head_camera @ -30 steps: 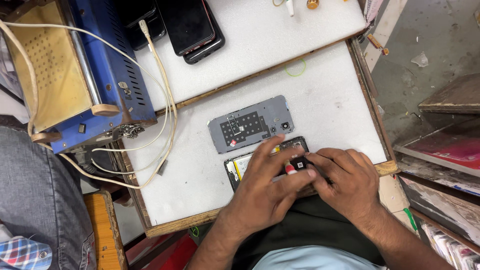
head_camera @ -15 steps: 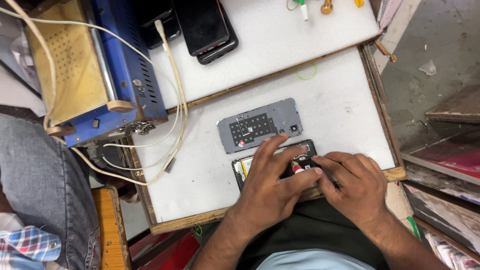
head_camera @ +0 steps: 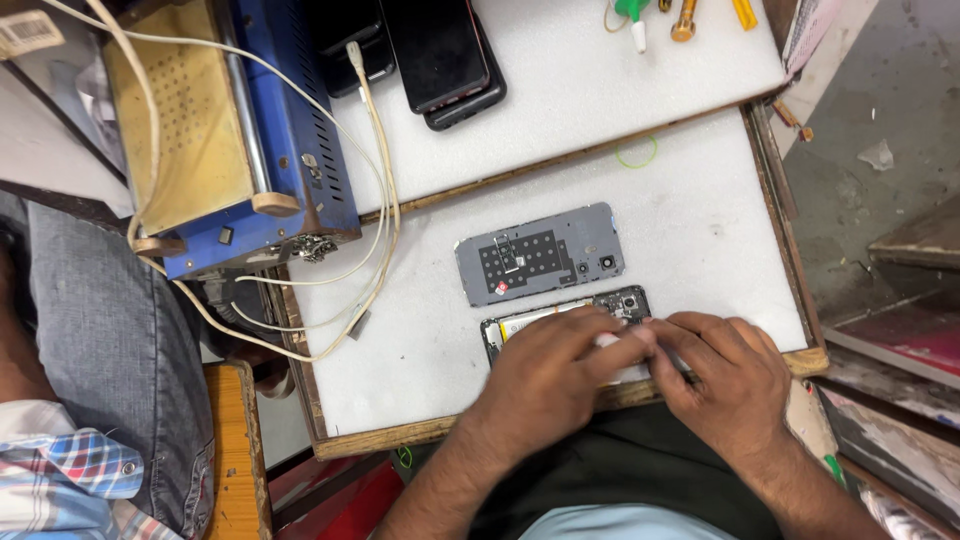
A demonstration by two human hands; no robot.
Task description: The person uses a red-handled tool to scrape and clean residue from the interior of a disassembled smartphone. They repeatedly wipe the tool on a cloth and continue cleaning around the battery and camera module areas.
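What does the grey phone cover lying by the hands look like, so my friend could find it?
On the white work board, look just above the two hands. The grey back cover lies flat, inside up, with a dark patch and small camera holes. Unlike the opened phone below, nobody touches it.

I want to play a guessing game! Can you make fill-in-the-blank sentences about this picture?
1. Both hands, left hand and right hand, rest on an opened ____.
2. The grey back cover lies on a ____ mat.
3. The machine at top left is ____.
4. A ____ rubber band lies on the mat.

Missing words: phone, white, blue, green
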